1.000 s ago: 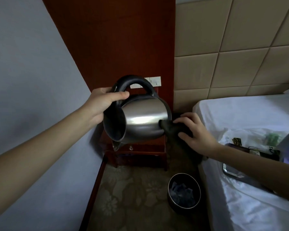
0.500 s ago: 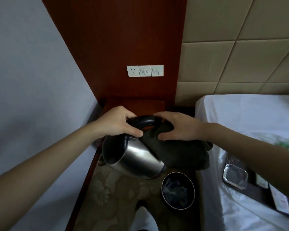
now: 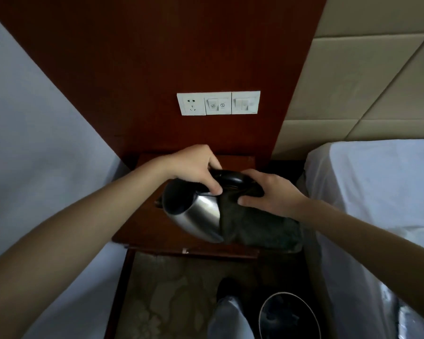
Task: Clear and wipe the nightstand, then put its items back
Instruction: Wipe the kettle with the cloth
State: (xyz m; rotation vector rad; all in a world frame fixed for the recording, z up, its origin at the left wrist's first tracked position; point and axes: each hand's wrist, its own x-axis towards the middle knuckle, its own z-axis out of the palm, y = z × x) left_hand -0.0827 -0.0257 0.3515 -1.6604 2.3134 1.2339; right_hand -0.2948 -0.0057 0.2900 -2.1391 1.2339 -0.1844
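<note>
The left hand is gripping the black handle of the tilted kettle above the nightstand, while the right hand, fingers curled, is pressing a dark cloth against its side.

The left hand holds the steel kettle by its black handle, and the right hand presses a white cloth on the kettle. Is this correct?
Not entirely. The cloth is dark, not white, as the head view shows. The rest is right: the left hand holds the steel kettle by its black handle, and the right hand presses the cloth on the kettle.
</note>
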